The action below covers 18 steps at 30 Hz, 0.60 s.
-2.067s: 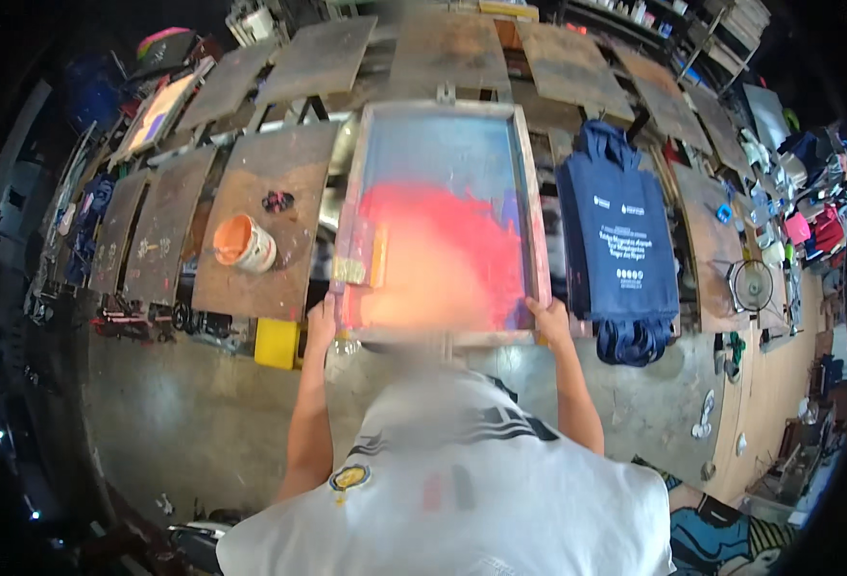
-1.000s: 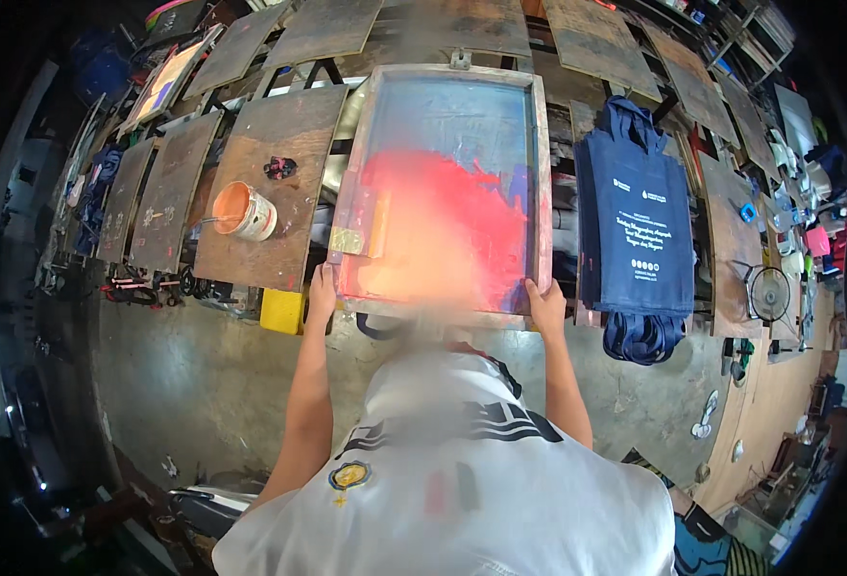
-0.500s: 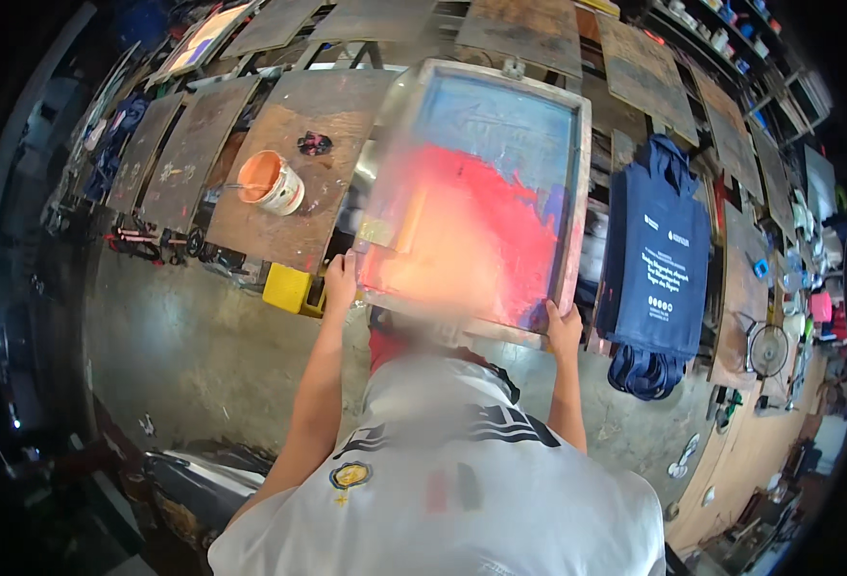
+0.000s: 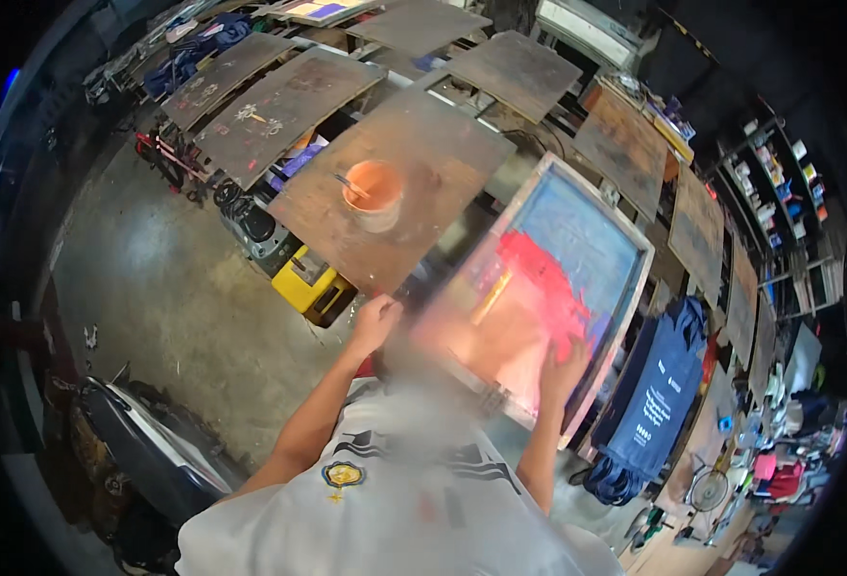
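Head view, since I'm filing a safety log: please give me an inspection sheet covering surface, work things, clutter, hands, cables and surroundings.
Surface: boards in rows, stained.
Work things: screen smeared red; orange-filled bucket on a board; navy bags right of the screen.
Clutter: yellow box by a board's near edge.
Hands: left hand curled near that edge, grip unclear; right hand over the screen, contact unclear.
Cables: nothing clearly seen.
Surroundings: grey floor, shiny in places.
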{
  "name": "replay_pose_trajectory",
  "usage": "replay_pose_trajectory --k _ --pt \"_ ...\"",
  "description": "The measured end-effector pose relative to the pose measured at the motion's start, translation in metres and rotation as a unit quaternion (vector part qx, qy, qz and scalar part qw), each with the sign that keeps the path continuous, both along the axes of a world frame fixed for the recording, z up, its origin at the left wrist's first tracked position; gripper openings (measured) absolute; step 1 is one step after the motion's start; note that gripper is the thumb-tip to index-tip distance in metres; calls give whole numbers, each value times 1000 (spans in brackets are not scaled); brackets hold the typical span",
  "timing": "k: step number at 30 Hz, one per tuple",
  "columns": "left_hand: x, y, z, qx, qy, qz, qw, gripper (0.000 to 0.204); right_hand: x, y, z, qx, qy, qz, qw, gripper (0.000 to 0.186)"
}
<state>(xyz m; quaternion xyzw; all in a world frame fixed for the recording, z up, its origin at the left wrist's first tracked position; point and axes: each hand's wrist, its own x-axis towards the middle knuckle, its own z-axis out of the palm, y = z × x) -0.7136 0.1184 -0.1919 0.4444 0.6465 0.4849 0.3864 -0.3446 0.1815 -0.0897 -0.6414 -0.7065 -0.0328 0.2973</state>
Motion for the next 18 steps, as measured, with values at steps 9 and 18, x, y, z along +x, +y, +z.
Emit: replay_pose_trajectory --k 9,18 --pt "-95 16 46 9 14 56 998 20 -332 104 74 5 102 371 923 28" --pt "-148 30 27 32 59 30 997 16 -456 161 49 -66 -103 395 911 17"
